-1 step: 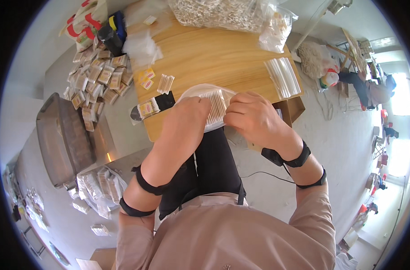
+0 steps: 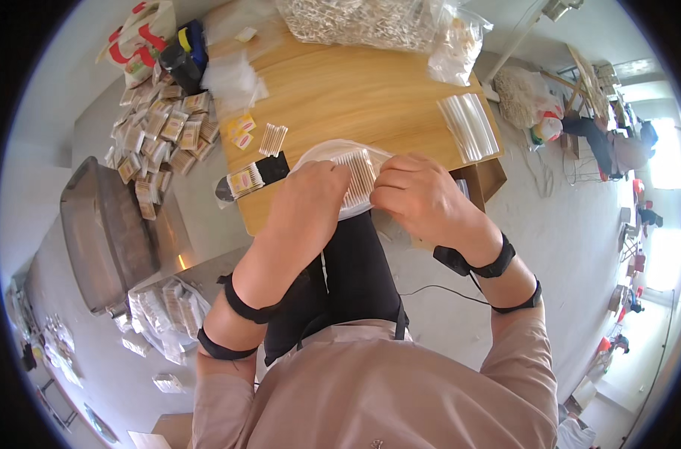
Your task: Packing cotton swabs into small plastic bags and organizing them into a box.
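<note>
A row of cotton swabs (image 2: 357, 176) lies side by side in a round whitish dish (image 2: 307, 154) at the table's near edge. At its left side, my left hand (image 2: 313, 198) is closed, its fingertips mostly hidden behind the hand. Against the swabs' right side my right hand (image 2: 415, 191) has its fingers pinched together; what lies between them is too small to make out. Left of the dish, a pack of swabs with a yellow label (image 2: 245, 181) rests on a black holder (image 2: 274, 166). A small bundle of loose swabs (image 2: 274, 139) lies just beyond it.
Yellow cards (image 2: 241, 130) and clear plastic bags (image 2: 235, 81) lie at the table's left. Clear sleeves (image 2: 470, 129) are at its right edge, a large bag of swabs (image 2: 355, 24) at the back. Many filled packs (image 2: 176, 126) are heaped left, above a grey bin (image 2: 105, 224).
</note>
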Demonstrator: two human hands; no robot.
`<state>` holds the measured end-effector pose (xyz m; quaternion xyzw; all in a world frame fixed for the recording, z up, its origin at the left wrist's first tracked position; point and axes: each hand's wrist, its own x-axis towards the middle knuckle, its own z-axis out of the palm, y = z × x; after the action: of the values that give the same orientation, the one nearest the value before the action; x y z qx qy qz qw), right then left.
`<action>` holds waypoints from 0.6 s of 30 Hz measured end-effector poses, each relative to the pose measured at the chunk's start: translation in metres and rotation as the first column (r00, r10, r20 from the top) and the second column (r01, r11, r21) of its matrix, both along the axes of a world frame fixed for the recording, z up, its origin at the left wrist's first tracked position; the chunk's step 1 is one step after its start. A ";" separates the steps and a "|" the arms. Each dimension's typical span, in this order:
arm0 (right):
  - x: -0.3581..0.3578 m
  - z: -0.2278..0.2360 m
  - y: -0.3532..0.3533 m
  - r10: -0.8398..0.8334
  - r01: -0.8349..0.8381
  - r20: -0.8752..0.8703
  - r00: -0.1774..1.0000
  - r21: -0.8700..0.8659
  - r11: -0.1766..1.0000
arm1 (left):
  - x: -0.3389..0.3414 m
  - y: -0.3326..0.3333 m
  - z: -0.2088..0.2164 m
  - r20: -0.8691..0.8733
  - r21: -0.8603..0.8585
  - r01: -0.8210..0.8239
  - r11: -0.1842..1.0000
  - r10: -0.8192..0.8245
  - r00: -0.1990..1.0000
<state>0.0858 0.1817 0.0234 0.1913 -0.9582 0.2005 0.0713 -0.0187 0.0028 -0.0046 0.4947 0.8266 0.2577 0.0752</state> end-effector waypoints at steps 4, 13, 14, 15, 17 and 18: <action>0.005 -0.001 0.002 -0.080 0.086 0.061 0.995 -0.094 0.992 | -0.003 0.003 -0.002 0.055 0.022 0.063 0.998 -0.064 0.996; -0.038 0.001 -0.012 -0.012 -0.002 0.146 0.989 0.095 0.995 | 0.022 -0.019 0.027 0.032 -0.144 0.044 0.989 -0.040 0.999; -0.041 0.002 -0.014 0.028 -0.044 0.170 0.985 0.092 0.995 | 0.025 -0.022 0.027 -0.001 -0.065 0.052 0.997 -0.052 0.999; -0.042 0.003 -0.016 0.067 -0.086 0.195 0.978 0.087 0.993 | 0.028 -0.024 0.026 -0.002 -0.067 0.049 0.997 -0.049 0.999; -0.045 0.004 -0.017 0.070 -0.090 0.180 0.981 0.103 0.991 | 0.030 -0.029 0.024 -0.154 -0.084 0.058 0.995 -0.070 0.986; -0.046 0.004 -0.018 0.067 -0.087 0.168 0.984 0.118 0.989 | 0.031 -0.031 0.023 -0.154 -0.083 0.054 0.995 -0.066 0.986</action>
<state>0.0397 0.1641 0.0272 0.2154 -0.9633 0.1577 -0.0274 0.0127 -0.0284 0.0183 0.5347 0.8242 0.1830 0.0370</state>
